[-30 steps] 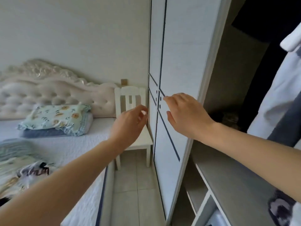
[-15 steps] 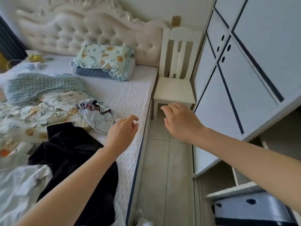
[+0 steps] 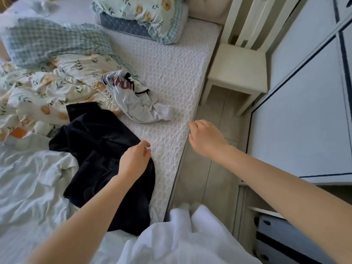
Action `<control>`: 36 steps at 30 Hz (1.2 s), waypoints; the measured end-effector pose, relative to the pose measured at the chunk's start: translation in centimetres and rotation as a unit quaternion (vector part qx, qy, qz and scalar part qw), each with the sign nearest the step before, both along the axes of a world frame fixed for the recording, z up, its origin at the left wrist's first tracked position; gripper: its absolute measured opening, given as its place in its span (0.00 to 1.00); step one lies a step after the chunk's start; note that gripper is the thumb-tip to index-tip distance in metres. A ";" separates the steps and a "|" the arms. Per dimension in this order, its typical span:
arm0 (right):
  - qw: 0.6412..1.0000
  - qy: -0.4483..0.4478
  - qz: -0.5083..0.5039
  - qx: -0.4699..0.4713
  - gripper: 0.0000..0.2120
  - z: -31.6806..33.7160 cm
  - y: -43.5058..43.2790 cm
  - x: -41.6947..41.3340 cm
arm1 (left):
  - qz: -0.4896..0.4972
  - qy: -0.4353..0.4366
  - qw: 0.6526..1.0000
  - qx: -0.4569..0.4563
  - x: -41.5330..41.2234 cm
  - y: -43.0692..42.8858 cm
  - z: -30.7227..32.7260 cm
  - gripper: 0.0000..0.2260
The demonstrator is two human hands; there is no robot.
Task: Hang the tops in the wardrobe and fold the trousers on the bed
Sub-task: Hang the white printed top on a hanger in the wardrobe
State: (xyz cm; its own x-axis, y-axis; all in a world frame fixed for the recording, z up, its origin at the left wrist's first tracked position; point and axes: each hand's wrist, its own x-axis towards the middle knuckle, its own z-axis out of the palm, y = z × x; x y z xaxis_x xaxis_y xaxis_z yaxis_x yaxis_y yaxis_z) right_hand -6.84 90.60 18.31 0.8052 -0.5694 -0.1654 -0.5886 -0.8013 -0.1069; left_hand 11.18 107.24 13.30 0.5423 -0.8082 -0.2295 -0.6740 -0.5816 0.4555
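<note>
A second before, both hands were raised in front of the wardrobe door [image 3: 304, 115]; now the view had tipped down onto the bed [image 3: 171, 73] and the hands were low over its near edge. The headboard seen earlier had slid out of the top of the frame.

The left hand [image 3: 136, 161], at centre, had come down over the right edge of the black garment [image 3: 95, 147]. Its fingers were loosely curled, thumb close to forefinger, with nothing held. Whether it touched the cloth I could not tell. The right hand [image 3: 206, 139], just right of centre, hung over the mattress edge and the floor [image 3: 200, 180], fingers also loosely bent and holding nothing.

The black garment lay crumpled at lower centre, on the mattress and partly over white bedding [image 3: 28, 187]. Just above it, a white printed top [image 3: 133, 100] lay bunched against a floral quilt [image 3: 47, 86] at the left. A checked cover [image 3: 47, 40] filled the upper left, and a floral pillow [image 3: 142, 14] sat at top centre. A cream chair [image 3: 240, 69] stood at upper right between bed and wardrobe. White fabric [image 3: 181, 239] at the bottom edge hid the nearest corner of the bed, and the left forearm covered part of the black garment.
</note>
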 end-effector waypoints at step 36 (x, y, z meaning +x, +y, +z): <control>0.970 0.096 0.039 0.222 0.08 -19.2 -28.8 29.9 | 0.022 -0.051 0.986 0.160 28.6 -32.5 -15.9 0.10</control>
